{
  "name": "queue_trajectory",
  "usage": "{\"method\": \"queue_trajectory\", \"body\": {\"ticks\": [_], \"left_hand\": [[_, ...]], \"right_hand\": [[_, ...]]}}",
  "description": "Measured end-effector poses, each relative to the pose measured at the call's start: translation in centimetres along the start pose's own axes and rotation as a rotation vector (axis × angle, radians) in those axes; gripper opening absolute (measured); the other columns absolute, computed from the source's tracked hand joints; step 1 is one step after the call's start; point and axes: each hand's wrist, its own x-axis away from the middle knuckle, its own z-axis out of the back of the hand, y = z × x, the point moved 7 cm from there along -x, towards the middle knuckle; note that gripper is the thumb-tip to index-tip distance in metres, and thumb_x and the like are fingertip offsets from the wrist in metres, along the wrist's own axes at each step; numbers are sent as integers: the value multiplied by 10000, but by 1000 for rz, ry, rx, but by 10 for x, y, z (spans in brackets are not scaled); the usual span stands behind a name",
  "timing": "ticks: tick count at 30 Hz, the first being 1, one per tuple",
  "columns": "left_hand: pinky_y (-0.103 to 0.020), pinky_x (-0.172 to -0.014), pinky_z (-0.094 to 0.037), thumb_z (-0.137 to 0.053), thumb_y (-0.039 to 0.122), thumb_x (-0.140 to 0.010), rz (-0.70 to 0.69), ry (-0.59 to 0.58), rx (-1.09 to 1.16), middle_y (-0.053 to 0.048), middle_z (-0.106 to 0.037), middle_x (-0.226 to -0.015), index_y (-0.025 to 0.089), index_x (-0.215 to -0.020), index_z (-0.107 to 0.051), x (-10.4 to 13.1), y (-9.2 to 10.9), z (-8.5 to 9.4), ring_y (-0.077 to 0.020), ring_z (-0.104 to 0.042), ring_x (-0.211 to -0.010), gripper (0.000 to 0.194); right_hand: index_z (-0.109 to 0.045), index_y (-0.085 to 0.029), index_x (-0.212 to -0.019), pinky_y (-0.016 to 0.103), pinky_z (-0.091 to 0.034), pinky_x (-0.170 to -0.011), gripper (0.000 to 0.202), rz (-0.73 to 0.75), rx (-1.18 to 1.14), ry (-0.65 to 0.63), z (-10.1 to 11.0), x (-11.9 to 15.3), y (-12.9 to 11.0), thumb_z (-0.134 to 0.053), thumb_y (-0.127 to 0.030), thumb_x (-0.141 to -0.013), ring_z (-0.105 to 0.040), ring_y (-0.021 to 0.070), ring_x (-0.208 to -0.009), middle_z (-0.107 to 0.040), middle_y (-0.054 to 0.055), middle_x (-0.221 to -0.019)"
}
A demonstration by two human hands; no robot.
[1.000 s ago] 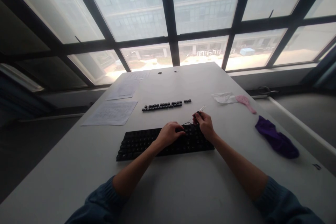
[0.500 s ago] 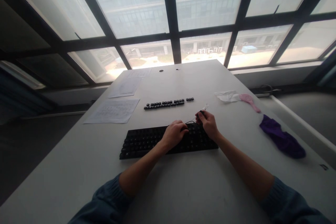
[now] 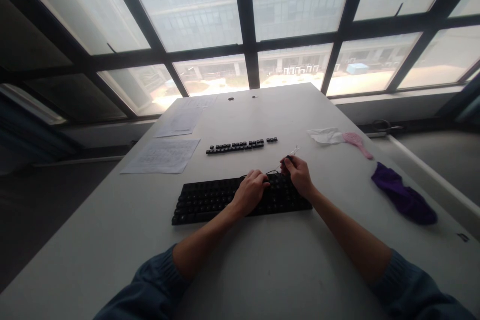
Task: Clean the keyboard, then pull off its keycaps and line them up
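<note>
A black keyboard lies on the white table in front of me. My left hand is over its right-centre part, fingers bent together; a small dark thing seems to be at the fingertips, too small to name. My right hand is closed on a keycap puller, its dark handle in the fingers and its thin wire ends sticking up above them. Behind the hands curves a black cable. Beyond the keyboard, several loose black keycaps stand in two rows.
Printed papers lie at the left. On the right are a crumpled white tissue, a pink hairbrush and a purple cloth near the table edge. Large windows rise behind the white table.
The view has tilted very slightly. Both hands keep nearly the same place, with the left fingers shifted a little at the keyboard.
</note>
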Motion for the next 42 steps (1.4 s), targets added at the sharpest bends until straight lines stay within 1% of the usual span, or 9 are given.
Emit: {"method": "queue_trajectory", "body": {"ticks": [4,8,11,14,17,20,24,33,42], "left_hand": [[-353,-903,-499,-609,224,-932,4,57,100,-61,-643,-1001,204,-985,-671,-2,0,9,-215,-584,-994,84],[-311,-832,-517,-624,271,-925,30,148,215,-52,-668,-994,214,-1003,-704,-10,-7,30,-184,-629,-905,125],[-296,-771,-522,-634,279,-912,65,210,226,-45,-695,-996,211,-1046,-711,-27,-17,45,-156,-634,-789,168],[-324,-809,-514,-659,266,-892,61,233,145,-44,-721,-965,201,-1063,-713,-58,-27,51,-168,-623,-778,191],[-367,-889,-483,-667,282,-892,24,188,3,-50,-723,-941,215,-970,-746,-95,-35,45,-213,-612,-897,130],[-388,-909,-459,-708,288,-864,3,155,-119,-66,-695,-977,221,-919,-768,-126,-46,33,-244,-572,-973,105],[-410,-898,-434,-769,294,-810,1,143,-210,-87,-645,-1039,232,-876,-788,-151,-60,17,-283,-512,-1037,92],[-437,-904,-403,-771,315,-805,31,137,-230,-91,-632,-1077,243,-862,-798,-162,-82,-7,-299,-471,-1061,95],[-442,-912,-416,-758,288,-816,18,139,-244,-94,-654,-1075,220,-916,-796,-160,-83,-10,-300,-479,-1056,126]], "right_hand": [[-656,-177,-820,269,-461,-539,366,8,9,7,1,0,1,-626,-541,-857,-555,134,-559,-616,9,-679],[-654,-176,-815,266,-460,-543,355,8,-6,14,2,-1,2,-627,-526,-863,-553,133,-561,-612,6,-671],[-653,-175,-808,268,-463,-539,359,-8,-10,9,2,-1,2,-631,-531,-856,-550,135,-556,-608,7,-666],[-653,-176,-804,268,-465,-531,381,-17,-7,19,1,-1,1,-635,-555,-839,-550,137,-556,-610,11,-665],[-653,-174,-798,263,-464,-521,399,-20,-22,24,1,-1,0,-638,-572,-827,-551,135,-553,-613,12,-660],[-651,-174,-793,262,-468,-520,393,-34,-45,16,0,-2,-1,-643,-566,-821,-551,133,-546,-615,11,-657],[-648,-182,-782,261,-457,-509,366,-33,-44,17,-1,-2,-2,-628,-545,-831,-549,136,-542,-617,14,-654],[-655,-182,-806,249,-442,-502,340,-47,-36,-12,-1,-3,3,-608,-515,-862,-558,137,-561,-626,17,-677],[-655,-177,-807,251,-447,-510,342,-55,-59,-12,-2,-4,4,-622,-513,-854,-562,133,-555,-624,13,-669]]}}
